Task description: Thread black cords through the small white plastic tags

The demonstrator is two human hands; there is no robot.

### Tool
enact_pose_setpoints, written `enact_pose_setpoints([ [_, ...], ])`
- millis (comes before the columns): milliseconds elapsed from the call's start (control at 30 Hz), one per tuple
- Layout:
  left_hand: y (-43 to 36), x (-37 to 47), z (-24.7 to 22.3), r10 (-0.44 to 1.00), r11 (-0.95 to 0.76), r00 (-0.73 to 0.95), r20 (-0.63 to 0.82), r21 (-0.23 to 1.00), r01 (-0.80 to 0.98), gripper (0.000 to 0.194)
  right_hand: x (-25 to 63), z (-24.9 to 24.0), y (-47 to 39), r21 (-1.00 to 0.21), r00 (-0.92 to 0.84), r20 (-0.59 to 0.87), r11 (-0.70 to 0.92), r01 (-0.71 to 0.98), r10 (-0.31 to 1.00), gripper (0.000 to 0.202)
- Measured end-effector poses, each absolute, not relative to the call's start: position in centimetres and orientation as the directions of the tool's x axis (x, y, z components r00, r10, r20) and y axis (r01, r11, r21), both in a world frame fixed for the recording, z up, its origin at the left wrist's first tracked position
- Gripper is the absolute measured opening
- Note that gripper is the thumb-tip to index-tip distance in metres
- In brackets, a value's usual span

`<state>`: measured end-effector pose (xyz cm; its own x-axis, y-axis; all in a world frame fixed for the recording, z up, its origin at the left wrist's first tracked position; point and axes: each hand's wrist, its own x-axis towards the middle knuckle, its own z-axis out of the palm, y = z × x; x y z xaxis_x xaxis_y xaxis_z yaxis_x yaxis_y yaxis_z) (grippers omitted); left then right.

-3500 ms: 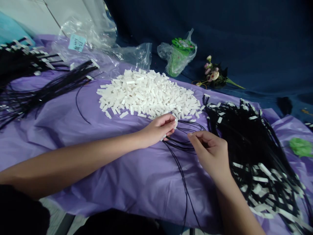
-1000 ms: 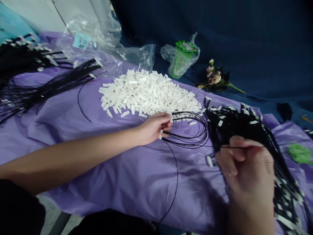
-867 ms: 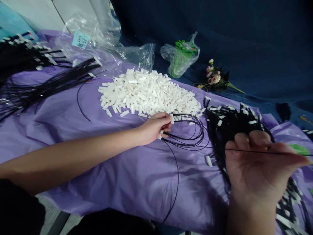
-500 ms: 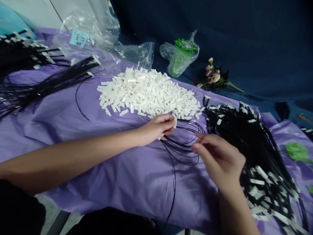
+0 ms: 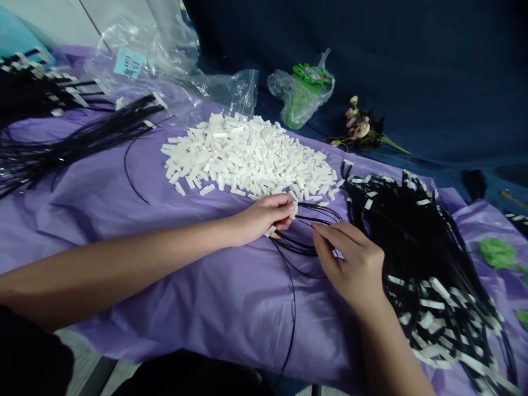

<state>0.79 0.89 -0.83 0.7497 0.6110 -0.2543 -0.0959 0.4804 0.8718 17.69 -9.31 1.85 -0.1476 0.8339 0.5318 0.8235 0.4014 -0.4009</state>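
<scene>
My left hand point(image 5: 272, 214) is closed around a looped bundle of thin black cords point(image 5: 295, 245) with white end pieces, one white piece point(image 5: 294, 209) showing at the fingertips and another point(image 5: 270, 231) below the palm. To its right, my right hand point(image 5: 350, 258) pinches with thumb and forefinger at a thin black cord of the same bundle. One loose cord point(image 5: 294, 308) hangs down toward the front edge. Just behind the left hand lies a large heap of small white pieces point(image 5: 251, 157).
Purple sheeting point(image 5: 173, 275) covers the table. A thick pile of black cords with white ends point(image 5: 416, 231) lies at right, more cords point(image 5: 82, 140) at left. Behind are a clear plastic bag point(image 5: 165, 60), a green cup in plastic point(image 5: 303, 96) and artificial flowers point(image 5: 358, 129).
My right hand has moved left, closer to my left hand, and its fingers have come onto the cord loops. The left hand keeps its hold in nearly the same place.
</scene>
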Motion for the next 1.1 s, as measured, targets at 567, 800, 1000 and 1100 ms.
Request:
enact_pose_setpoints([
  [567, 0.5, 0.6, 0.0, 0.571, 0.383, 0.769, -0.286, 0.922, 0.058, 0.022, 17.6, 1.2, -9.5, -0.239, -0.203, 0.654, 0.453, 0.859, 0.729, 0.02],
  [800, 1.0, 0.7, -1.0, 0.524, 0.444, 0.808, -0.27, 0.896, 0.012, 0.024, 17.7, 1.2, -9.5, -0.062, -0.31, 0.651, 0.456, 0.888, 0.693, 0.016],
  [1000, 1.1, 0.8, -0.9, 0.508, 0.494, 0.805, -0.306, 0.869, 0.019, 0.02, 17.6, 0.9, -9.4, 0.04, -0.368, 0.644, 0.45, 0.892, 0.671, 0.016],
  [1100, 1.0, 0.8, -0.6, 0.514, 0.515, 0.792, -0.331, 0.857, 0.024, 0.018, 17.5, 0.8, -9.4, 0.05, -0.388, 0.618, 0.458, 0.887, 0.684, 0.018],
])
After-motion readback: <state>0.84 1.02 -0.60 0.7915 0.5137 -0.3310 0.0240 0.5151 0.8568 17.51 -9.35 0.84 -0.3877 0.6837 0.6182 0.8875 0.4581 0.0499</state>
